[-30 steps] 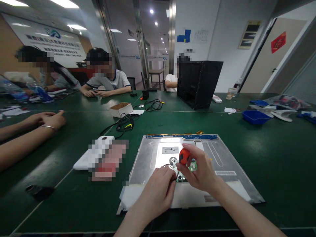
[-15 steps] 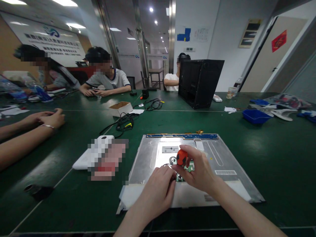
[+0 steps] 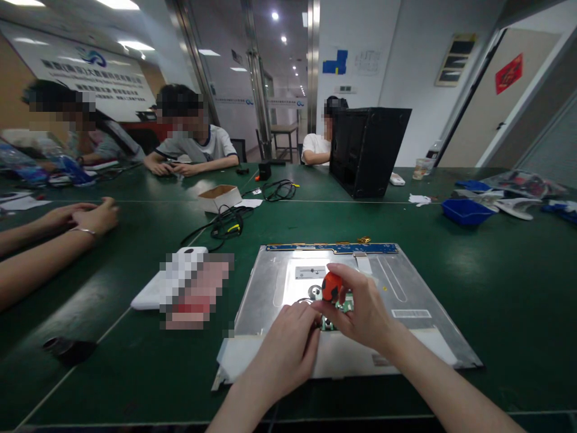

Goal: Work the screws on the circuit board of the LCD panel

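Observation:
A flat metal display panel [image 3: 288, 355] lies face down before me, with a blue circuit strip [image 3: 360, 248] along its far edge. My right hand [image 3: 367, 307] grips the orange and black handle of a screwdriver [image 3: 331, 287] between thumb and fingers; its tip is hidden behind my hands. Under it sits a small green circuit board [image 3: 329, 325], partly covered. My left hand [image 3: 291, 337] is closed beside that board, fingertips bent down close to the screwdriver. What those fingertips pinch, if anything, is out of sight.
Left of the panel lies a white device [image 3: 148, 294]. Black cables [image 3: 223, 225] and a small open box [image 3: 220, 198] are beyond it. A black computer case [image 3: 369, 153] stands at the back, a blue tray [image 3: 466, 212] at the right. Other people sit around the green table [image 3: 509, 288].
The orange screwdriver handle looks slightly turned in my right hand. Both hands stay in almost the same place. Across the table, the person behind the computer case has lowered an arm a little.

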{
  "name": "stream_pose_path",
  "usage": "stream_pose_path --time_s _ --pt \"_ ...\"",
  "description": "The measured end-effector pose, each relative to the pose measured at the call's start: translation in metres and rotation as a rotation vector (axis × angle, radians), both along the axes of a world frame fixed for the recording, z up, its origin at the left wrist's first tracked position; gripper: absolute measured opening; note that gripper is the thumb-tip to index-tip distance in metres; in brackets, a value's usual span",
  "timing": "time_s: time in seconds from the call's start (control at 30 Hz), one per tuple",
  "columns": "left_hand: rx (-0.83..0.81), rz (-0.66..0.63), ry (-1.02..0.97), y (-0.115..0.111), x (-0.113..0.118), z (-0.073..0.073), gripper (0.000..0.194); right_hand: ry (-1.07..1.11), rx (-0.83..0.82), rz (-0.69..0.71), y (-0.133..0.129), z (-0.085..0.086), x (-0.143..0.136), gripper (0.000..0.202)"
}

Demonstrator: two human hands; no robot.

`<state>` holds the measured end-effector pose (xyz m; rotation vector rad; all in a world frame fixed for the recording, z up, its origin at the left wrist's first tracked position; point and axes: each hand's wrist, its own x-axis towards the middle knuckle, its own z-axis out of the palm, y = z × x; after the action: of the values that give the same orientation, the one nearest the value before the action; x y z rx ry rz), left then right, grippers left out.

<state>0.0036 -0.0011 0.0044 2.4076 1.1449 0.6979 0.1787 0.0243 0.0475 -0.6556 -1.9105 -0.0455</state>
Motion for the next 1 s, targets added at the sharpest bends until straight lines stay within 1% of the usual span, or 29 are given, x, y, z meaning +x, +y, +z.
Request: stream_pose_path --time_s 0.17,0.53,1.0 --pt "-0.003 0.0 -0.006 -0.0011 0.0007 0.0008 0.019 -0.022 0.0 0.017 -0.0008 0.0009 0.0012 0.043" --pt "0.011 -0.003 0.022 0.0004 0.0012 0.0042 0.015 -0.033 -0.021 0.039 -0.0029 -0.0008 0.0019 0.049" --pt "0.007 -0.012 0.003 0.0009 0.001 0.0018 0.016 -0.039 -0.014 0.015 -0.0011 -0.0028 0.0021 0.043"
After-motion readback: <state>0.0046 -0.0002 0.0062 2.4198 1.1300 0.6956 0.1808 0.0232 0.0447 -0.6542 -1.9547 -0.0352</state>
